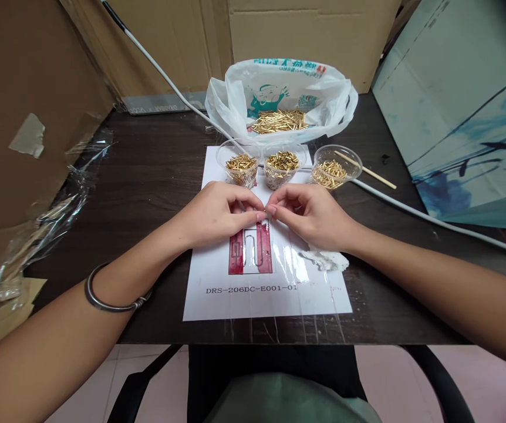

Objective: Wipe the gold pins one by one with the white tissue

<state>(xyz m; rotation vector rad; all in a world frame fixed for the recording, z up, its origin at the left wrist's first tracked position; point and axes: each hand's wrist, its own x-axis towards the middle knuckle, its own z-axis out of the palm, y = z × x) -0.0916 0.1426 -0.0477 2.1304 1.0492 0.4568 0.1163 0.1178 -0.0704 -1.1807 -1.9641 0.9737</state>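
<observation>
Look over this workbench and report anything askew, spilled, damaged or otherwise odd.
A thin wooden stick leans out over the rim of the right-hand plastic cup of gold pins. The tape on the cardboard at left is peeling. Red stains smear the diagram on the paper sheet.

makeshift workshop — cardboard boxes (310, 35), brass pins (279, 120)

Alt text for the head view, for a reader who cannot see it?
Left hand and right hand meet fingertip to fingertip over a taped printed sheet, pinching something small. Behind stand three clear cups and a plastic bag, all holding brass pins.
</observation>
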